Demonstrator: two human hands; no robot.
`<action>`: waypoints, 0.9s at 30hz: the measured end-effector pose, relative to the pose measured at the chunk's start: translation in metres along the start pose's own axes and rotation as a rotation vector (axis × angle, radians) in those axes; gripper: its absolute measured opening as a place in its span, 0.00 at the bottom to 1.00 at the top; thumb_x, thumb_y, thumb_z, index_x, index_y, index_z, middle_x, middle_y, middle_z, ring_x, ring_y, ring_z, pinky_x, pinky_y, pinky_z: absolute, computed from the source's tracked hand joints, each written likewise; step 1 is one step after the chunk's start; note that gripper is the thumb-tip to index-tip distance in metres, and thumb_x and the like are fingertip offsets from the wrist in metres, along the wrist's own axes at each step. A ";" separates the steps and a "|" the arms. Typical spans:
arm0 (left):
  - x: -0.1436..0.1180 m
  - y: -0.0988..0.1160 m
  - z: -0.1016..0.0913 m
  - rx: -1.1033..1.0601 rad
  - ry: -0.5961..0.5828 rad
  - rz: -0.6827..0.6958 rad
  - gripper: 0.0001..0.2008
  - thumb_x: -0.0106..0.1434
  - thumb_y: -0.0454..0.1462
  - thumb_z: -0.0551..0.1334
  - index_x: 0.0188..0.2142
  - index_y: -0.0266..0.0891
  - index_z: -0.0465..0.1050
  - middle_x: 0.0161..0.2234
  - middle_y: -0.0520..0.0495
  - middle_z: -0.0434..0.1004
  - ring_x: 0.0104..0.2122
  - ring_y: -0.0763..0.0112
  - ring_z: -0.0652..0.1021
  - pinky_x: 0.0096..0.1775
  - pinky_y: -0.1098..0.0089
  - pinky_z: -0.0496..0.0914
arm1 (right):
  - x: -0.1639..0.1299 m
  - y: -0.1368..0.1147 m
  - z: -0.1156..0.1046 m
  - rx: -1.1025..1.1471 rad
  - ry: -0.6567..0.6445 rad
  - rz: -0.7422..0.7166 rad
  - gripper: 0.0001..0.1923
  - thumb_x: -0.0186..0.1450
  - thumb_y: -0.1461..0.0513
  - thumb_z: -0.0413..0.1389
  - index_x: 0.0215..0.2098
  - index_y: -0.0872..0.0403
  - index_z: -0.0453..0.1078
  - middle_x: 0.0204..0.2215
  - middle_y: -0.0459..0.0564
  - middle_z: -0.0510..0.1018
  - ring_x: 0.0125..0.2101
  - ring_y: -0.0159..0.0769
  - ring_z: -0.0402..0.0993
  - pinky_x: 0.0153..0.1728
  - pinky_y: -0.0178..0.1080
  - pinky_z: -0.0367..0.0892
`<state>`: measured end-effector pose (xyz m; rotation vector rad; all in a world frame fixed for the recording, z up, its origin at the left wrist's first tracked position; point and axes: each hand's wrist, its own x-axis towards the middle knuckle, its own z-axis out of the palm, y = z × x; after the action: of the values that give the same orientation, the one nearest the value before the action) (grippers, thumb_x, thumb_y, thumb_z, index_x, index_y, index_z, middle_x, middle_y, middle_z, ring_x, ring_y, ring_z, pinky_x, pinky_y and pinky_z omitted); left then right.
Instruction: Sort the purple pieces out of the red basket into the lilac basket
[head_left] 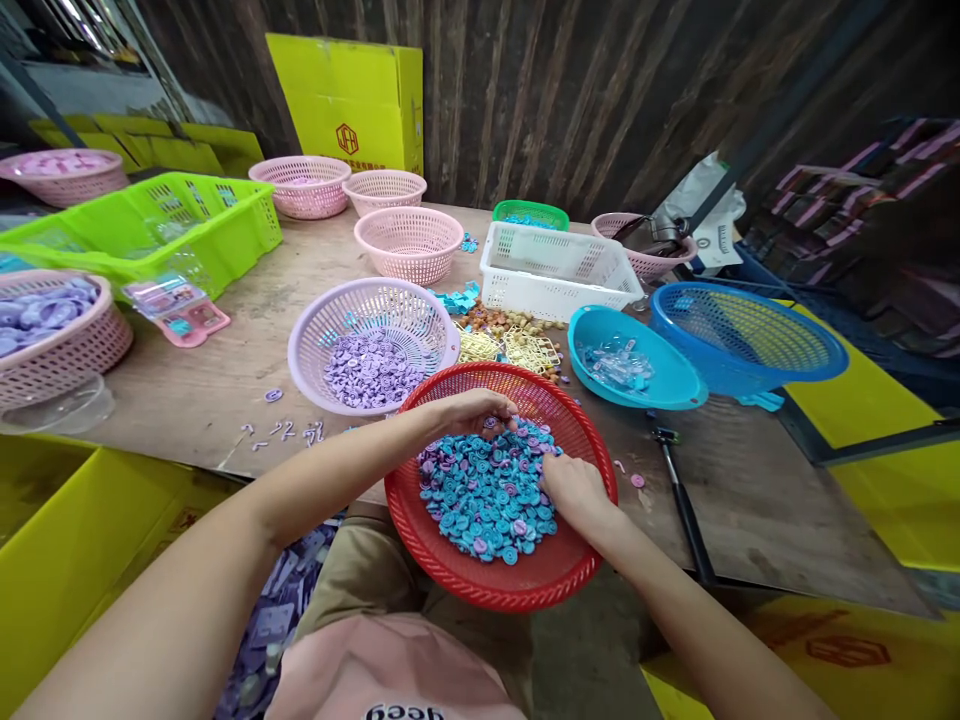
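A red basket (501, 600) sits tilted over my lap at the table's front edge. It holds a heap of small round blue plastic pieces (480, 500) with some purple pieces (520, 527) mixed in. My left hand (480, 408) is above the far side of the heap, its fingers closed on a small purple piece (491, 423). Pressed to the right side of the heap, my right hand (577, 490) has its fingers curled together; its fingertips are partly hidden, so anything in them cannot be made out. Beyond, a lilac basket (300, 355) holds many purple pieces (371, 372).
A turquoise bowl (675, 385) with clear pieces and a blue basket (750, 340) stand at the right, near a black-handled hammer (686, 510). Behind are a white basket (559, 290) and several pink baskets (409, 262). A green crate (225, 245) is at the left.
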<state>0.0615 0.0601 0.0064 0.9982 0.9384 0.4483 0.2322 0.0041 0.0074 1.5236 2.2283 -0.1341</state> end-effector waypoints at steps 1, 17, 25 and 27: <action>-0.003 0.000 0.000 -0.029 0.000 -0.027 0.05 0.52 0.31 0.52 0.28 0.35 0.64 0.24 0.53 0.67 0.17 0.84 0.62 0.20 0.78 0.56 | 0.001 0.000 -0.001 0.004 -0.006 -0.010 0.11 0.59 0.66 0.47 0.37 0.62 0.68 0.34 0.65 0.74 0.36 0.48 0.72 0.31 0.41 0.64; -0.015 -0.022 0.044 1.540 0.241 0.152 0.09 0.55 0.36 0.53 0.31 0.34 0.70 0.33 0.39 0.73 0.33 0.62 0.73 0.31 0.69 0.65 | 0.001 0.047 -0.022 1.580 -0.073 -0.213 0.18 0.59 0.55 0.37 0.35 0.56 0.62 0.25 0.49 0.69 0.23 0.30 0.64 0.22 0.32 0.60; -0.017 -0.014 0.019 0.820 -0.002 0.197 0.06 0.50 0.37 0.58 0.23 0.35 0.68 0.18 0.54 0.64 0.21 0.78 0.66 0.24 0.76 0.60 | 0.014 0.024 -0.008 0.417 0.091 -0.164 0.11 0.58 0.60 0.46 0.36 0.56 0.65 0.26 0.52 0.73 0.28 0.37 0.69 0.27 0.35 0.58; -0.023 -0.007 0.017 0.539 -0.089 0.123 0.08 0.52 0.39 0.55 0.24 0.35 0.67 0.19 0.54 0.64 0.20 0.79 0.65 0.23 0.76 0.61 | 0.015 0.018 -0.002 0.134 0.037 -0.151 0.14 0.59 0.62 0.45 0.43 0.56 0.62 0.30 0.56 0.74 0.31 0.41 0.70 0.28 0.37 0.58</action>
<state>0.0624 0.0321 0.0143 1.5583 0.9401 0.2507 0.2432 0.0250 0.0063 1.4339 2.4059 -0.3092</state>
